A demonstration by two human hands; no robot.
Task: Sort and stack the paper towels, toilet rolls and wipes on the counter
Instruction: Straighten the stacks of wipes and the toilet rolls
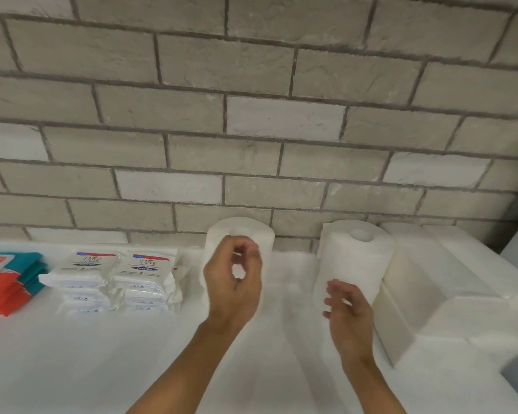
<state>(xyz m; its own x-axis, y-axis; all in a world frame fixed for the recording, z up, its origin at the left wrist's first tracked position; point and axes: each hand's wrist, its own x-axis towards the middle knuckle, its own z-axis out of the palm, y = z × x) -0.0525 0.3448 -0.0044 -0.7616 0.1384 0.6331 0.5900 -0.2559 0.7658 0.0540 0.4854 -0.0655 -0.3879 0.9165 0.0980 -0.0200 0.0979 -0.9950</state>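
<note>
Left hand [234,283] loosely curled, right hand [349,307] with fingers apart, both empty; I risk toppling the tall white paper-towel roll [358,255] just behind the right one.

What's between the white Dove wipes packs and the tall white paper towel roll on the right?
In the head view, another upright white paper roll stands there by the brick wall, with the left hand raised in front of it.

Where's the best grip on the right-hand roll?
The roll stands upright, so wrap its curved side at mid-height. Come from the front or left: the wall is behind it and folded towels crowd its right.
</note>
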